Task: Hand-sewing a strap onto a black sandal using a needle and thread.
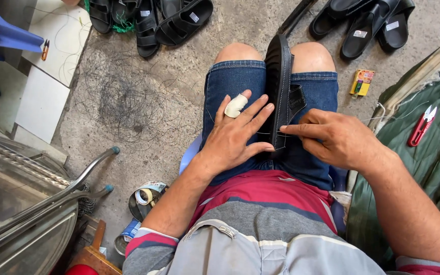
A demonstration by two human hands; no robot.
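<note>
Two hands meet on a black sandal (280,86) clamped between the knees: left hand (235,135) splayed flat, right hand (332,138) pinching thread; red snips (422,125) at three o'clock.

Sandal (280,86) btwn knees, hands (235,135) either side, snips (422,125) right.

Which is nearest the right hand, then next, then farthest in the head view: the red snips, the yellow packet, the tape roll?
From the right hand:
1. Yellow packet, on the concrete ahead, beside the right knee.
2. Red snips, out to the right on the green cloth; close to the packet's distance, but slightly farther.
3. Tape roll, far across on the left, in a tin by the left elbow.
</note>
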